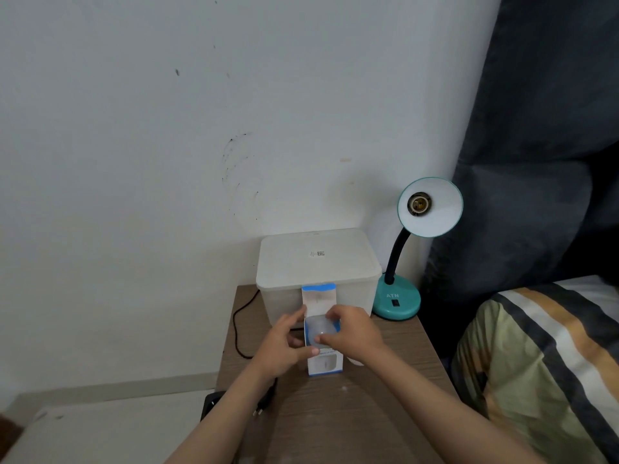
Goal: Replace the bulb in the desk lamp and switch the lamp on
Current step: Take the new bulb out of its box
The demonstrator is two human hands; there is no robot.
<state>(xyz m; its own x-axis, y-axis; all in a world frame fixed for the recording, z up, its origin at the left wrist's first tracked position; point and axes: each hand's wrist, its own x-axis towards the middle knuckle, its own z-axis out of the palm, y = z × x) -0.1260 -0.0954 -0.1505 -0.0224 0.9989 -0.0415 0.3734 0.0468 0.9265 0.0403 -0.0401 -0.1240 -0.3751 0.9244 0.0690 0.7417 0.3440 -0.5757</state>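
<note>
The right hand [351, 333] pinches the bulb [320, 329] by its dome, fingers curled over it at the open mouth of the box [325, 361]. The left hand [284, 346] grips the box's side, thumb across its front. The box stands upright on the table [385, 396], flap raised, just before a tub [318, 262]. At two o'clock stands the lamp [407, 262], its socket [418, 204] bare. At seven o'clock lies a plug [259, 408].
</note>
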